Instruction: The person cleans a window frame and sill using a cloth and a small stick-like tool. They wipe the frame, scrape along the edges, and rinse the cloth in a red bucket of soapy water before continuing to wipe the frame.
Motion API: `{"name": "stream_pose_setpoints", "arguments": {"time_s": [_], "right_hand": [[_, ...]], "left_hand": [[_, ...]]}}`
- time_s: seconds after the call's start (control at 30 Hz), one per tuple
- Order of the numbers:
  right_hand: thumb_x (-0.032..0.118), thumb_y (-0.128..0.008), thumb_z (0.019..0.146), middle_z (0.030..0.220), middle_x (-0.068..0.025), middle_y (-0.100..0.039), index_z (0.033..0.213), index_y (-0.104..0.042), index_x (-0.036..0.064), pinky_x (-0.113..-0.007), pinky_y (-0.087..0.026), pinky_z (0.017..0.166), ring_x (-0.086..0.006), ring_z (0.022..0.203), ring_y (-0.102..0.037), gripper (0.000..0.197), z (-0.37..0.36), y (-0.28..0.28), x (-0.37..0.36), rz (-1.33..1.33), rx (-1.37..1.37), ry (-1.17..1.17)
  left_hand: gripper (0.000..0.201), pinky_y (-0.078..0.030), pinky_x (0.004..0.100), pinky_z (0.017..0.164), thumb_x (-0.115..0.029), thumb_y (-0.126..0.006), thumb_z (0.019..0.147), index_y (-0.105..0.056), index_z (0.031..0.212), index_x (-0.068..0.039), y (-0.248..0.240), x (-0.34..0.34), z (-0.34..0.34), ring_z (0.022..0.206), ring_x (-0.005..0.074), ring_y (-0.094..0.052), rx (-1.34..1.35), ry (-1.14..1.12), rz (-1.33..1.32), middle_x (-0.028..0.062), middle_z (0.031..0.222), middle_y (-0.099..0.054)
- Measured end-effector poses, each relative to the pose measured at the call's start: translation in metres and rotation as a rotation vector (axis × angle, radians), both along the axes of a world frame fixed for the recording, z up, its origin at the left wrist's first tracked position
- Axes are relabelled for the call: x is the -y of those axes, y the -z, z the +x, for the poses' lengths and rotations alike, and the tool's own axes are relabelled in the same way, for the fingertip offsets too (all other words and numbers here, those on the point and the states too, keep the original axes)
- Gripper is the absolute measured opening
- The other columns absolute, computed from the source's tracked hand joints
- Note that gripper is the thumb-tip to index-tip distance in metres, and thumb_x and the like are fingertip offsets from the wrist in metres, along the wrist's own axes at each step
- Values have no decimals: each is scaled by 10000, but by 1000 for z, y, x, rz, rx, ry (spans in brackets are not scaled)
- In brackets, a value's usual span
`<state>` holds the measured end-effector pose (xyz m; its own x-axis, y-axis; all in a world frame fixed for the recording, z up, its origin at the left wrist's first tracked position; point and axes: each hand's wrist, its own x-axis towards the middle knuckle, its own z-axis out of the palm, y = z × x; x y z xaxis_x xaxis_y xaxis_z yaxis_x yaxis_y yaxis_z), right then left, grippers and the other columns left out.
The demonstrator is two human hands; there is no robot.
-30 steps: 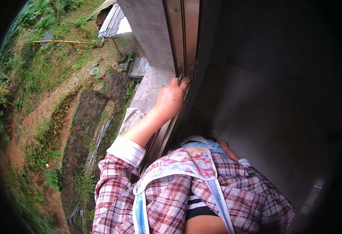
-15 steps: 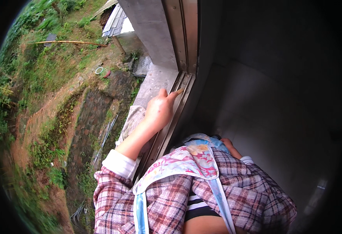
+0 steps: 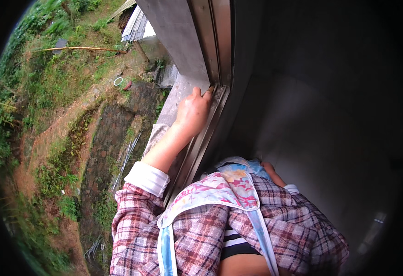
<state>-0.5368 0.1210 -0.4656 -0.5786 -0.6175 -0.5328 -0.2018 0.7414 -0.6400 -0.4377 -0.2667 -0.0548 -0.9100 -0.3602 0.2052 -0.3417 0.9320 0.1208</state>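
Observation:
My left hand (image 3: 194,109) is closed around a thin brownish stick (image 3: 211,88), most of it hidden by the fingers. The stick's tip reaches the far end of the metal window track (image 3: 214,110), by the foot of the upright frame (image 3: 214,41). Beneath my left forearm a greyish cloth (image 3: 156,136) lies on the concrete sill (image 3: 177,100). At my right side, beside the floral apron (image 3: 210,191), is my right hand (image 3: 268,169). Its fingers are mostly hidden behind the apron, so their hold does not show.
Beyond the sill, the ground drops to a grassy slope with a stone wall (image 3: 105,152). A corrugated roof (image 3: 138,25) stands outside at the top. A grey concrete wall (image 3: 171,34) borders the opening. To my right is a dim room with a dark floor (image 3: 316,138).
My left hand has moved forward along the track, taking the stick to its far end. More of the cloth is covered by my forearm. My right hand has hardly moved.

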Motion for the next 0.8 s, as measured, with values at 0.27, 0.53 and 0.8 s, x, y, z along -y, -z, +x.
{"name": "stream_pose_setpoints", "arguments": {"time_s": [0.27,0.53,0.8], "right_hand": [[236,-658,772,940,-213,-707,901,-725,42,-434,-523,784,-389,876,-686,242,-5,-1,-3,-1,42,30],[235,-665,763,888,-212,-707,861,-717,21,-420,-522,760,-351,854,-698,242,-3,10,10,-75,47,22],[248,-669,766,916,-214,-714,877,-723,19,-415,-522,788,-352,871,-699,261,2,6,-6,-56,63,107]], "left_hand": [[514,-547,482,689,-9,-560,840,-563,1341,-126,-9,-3,31,783,397,-655,43,48,39,208,947,-556],[359,-571,412,652,-24,-578,826,-575,1183,11,5,-4,-1,791,317,-661,157,87,-220,169,953,-563],[216,-555,375,686,-72,-585,835,-633,1037,-15,-1,0,-7,853,263,-624,148,200,-363,125,971,-553]]}}
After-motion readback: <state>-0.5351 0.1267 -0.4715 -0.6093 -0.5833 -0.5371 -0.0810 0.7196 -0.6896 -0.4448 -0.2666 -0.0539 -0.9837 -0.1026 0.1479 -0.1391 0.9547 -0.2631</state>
